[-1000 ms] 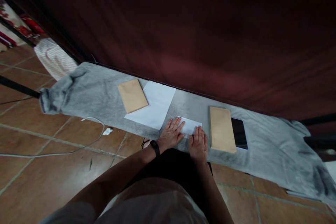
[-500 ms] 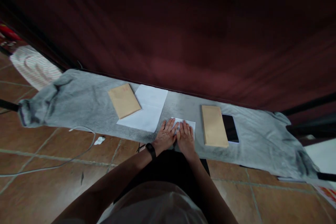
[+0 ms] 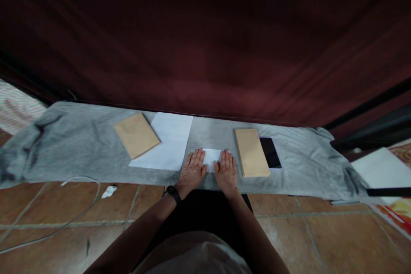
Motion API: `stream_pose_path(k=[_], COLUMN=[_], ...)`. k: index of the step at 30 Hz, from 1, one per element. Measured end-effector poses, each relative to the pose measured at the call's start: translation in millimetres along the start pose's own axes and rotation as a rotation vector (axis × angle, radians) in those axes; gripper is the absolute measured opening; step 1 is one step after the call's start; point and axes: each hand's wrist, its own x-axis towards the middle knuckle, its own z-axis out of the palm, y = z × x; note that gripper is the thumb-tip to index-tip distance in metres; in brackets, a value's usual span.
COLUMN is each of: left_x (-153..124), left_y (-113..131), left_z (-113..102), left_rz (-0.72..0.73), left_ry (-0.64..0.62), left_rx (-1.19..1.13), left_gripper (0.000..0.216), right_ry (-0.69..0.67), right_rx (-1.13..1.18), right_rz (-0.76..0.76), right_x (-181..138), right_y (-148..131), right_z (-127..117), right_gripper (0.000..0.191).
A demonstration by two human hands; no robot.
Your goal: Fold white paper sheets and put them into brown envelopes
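A small white piece of paper (image 3: 211,159), seemingly folded, lies on the grey cloth (image 3: 212,132) in front of me. My left hand (image 3: 192,168) presses flat over its left end, fingers stretched out. Over the right end rests my right hand (image 3: 226,170), also flat and open. The paper's middle shows between the two hands; its ends are hidden under them. To the left is a larger white sheet (image 3: 175,139), partly covered by a tan, flat book-like block (image 3: 137,135). Another tan block (image 3: 252,152) lies to the right of my right hand.
A dark-screened phone (image 3: 270,152) lies against the right block. A dark red curtain (image 3: 205,72) hangs behind the cloth-covered surface. On the tiled floor are a pale cable (image 3: 80,209) and a crumpled white scrap (image 3: 109,191). Printed material (image 3: 396,214) shows at far right.
My hands were close together at the paper's middle and have slid apart toward its two ends, uncovering the middle. The camera view has shifted slightly.
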Motion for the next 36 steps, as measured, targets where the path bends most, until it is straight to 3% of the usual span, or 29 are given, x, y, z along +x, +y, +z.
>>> stream_pose_path(k=[21, 28, 33, 36], left_x=[42, 43, 40, 47], left_y=[-4, -7, -11, -15], left_z=[-20, -14, -11, -17], left_rz=[-0.061, -0.042, -0.053, -0.093], left_ry=[-0.158, -0.148, -0.116, -0.1], left_rx=[0.111, 0.18, 0.099, -0.069], left_gripper=[0.045, 0.045, 0.045, 0.037], right_ry=[0.035, 0.046, 0.016, 0.013], right_rx=[-0.009, -0.025, -0.018, 0.0], right_rz=[-0.004, -0.008, -0.009, -0.021], right_x=[0, -1, -1, -2], right_y=[-2, -2, 1, 3], right_z=[1, 2, 0, -1], right_gripper=[0.062, 0.062, 0.062, 0.061])
